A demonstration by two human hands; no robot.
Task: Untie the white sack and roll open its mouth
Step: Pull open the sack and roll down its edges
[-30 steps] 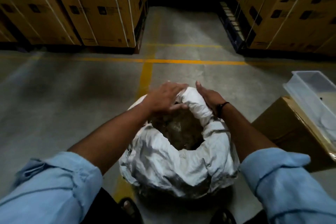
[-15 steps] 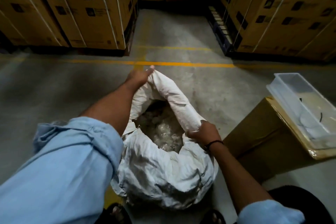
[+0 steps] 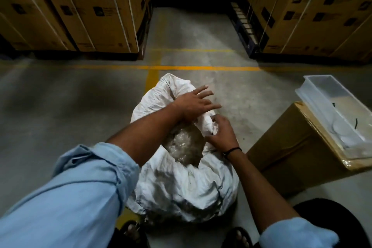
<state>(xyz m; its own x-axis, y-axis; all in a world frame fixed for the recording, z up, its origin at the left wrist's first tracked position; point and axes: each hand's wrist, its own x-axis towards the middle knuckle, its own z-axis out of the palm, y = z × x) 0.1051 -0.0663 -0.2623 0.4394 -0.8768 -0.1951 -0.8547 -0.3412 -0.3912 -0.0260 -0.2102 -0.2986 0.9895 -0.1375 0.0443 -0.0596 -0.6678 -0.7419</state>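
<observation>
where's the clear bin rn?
Head view, far right: the clear bin sits on top of the cardboard box, right of the white sack and the right hand.

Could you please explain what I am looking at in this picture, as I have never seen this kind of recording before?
There is no machine here. A person wears a wide-angle camera on the head, looking forward and down, so you see their own two arms in blue sleeves. In front of them a white sack sits on a concrete floor, in a warehouse aisle between stacks of cartons. The sack's mouth is already open, and clear crinkled material shows inside. The left hand lies with straight, spread fingers over the far rim. The right hand has its grip on a fold of the rim, fingers curled round it. To the right stands a brown box with a clear tray on top.
</observation>
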